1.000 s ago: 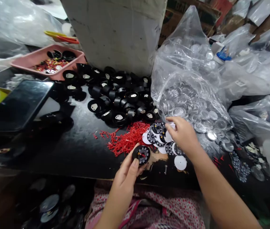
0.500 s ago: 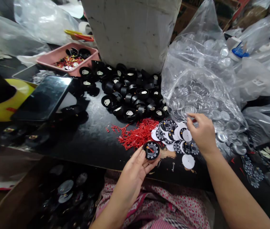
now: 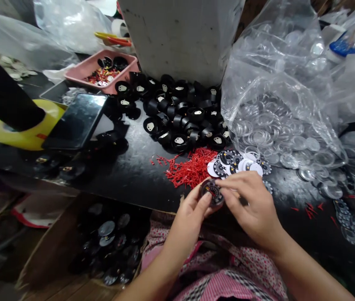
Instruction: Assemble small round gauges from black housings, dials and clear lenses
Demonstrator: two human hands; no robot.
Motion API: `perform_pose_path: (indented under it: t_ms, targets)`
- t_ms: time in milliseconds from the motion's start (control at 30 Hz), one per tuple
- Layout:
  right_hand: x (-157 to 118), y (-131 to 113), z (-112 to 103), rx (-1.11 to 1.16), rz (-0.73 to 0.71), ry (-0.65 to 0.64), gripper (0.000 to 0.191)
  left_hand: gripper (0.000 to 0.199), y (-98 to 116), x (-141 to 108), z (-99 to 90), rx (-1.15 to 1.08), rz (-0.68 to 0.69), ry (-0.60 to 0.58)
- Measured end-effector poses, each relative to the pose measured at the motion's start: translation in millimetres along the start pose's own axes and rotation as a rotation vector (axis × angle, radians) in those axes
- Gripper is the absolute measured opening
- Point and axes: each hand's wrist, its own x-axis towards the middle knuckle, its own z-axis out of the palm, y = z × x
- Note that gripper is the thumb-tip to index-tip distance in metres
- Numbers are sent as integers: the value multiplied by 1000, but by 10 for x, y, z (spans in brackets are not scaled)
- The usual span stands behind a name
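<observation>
In my left hand [image 3: 191,209] I hold a small round dial gauge [image 3: 211,191], face up, with a black numbered face. My thumb presses on its near edge. My right hand [image 3: 251,205] is closed at the right side of the gauge, thumb and fingers pinching a clear round cover that appears to lie over the dial; its outline is partly hidden. Just beyond my hands lie printed dial discs [image 3: 227,162], some black side up, some white. Beside them is a heap of red pointers [image 3: 193,168].
Black gauge housings [image 3: 180,119] are heaped at the back. An open plastic bag [image 3: 277,79] spills clear covers [image 3: 268,125]. Left are a phone [image 3: 75,121], yellow tape roll [image 3: 14,136] and pink tray [image 3: 82,74]. A box [image 3: 47,246] of gauges stands below the table edge.
My right hand has come left from the clear covers to the gauge in my left hand. The gauge face now looks dimmer, and the whole view has shifted slightly.
</observation>
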Motion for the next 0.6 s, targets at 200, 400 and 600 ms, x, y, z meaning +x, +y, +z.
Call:
perform_pose_path:
  t_ms: [200,400,600]
  targets:
    - [116,-27,46,-14,179,-106,43,44,-33,-136,0,412,141,-122]
    - [38,-105,103,-8,137,17,41,45,39,-220,62,531,218,-121]
    - [62,-307,-18,148,120,-127,38,35,178,-488,-214,648,142,27]
